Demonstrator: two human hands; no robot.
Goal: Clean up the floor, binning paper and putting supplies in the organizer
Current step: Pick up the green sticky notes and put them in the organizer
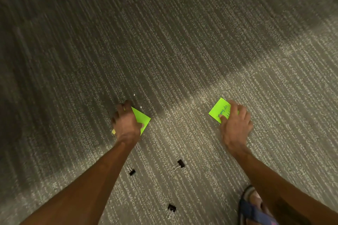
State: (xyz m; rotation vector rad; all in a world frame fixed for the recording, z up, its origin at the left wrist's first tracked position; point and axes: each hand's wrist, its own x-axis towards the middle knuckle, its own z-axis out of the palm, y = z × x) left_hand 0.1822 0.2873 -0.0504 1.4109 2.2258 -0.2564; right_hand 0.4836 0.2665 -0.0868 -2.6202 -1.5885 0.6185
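Left hand [126, 122]: we record the fingers bent and spread, clawed down over the left green note [143, 119], with the thumb tip [141, 125] pressed on its face near the lower corner. The fingers clamp this note against the carpet [182, 51]. Whether any edge has lifted we cannot tell. A yellow scrap [113, 132] shows under the little-finger side of the same hand, and what it is we cannot tell. Right hand [236, 124]: fingers bent and close together over the far edge of the right green note [219, 109], thumb [222, 117] on the near edge, so the note sits pinched between thumb and fingers. Blue handwriting is visible on this note but is not legible to us. Both notes lie on the carpet, well apart from each other, one under each hand. Moving outward, both forearms are bare and run back toward the lower edge of the view. A binder clip [132, 170] lies just beside the left forearm, a second binder clip [179, 164] lies between the two forearms, and a third binder clip [171, 209] lies nearer the lower edge. All are black with wire handles and none touches another. A sandalled foot [256, 206] shows beneath the right forearm. Count: green notes 2, binder clips 3, yellow scrap 1, foot 1.
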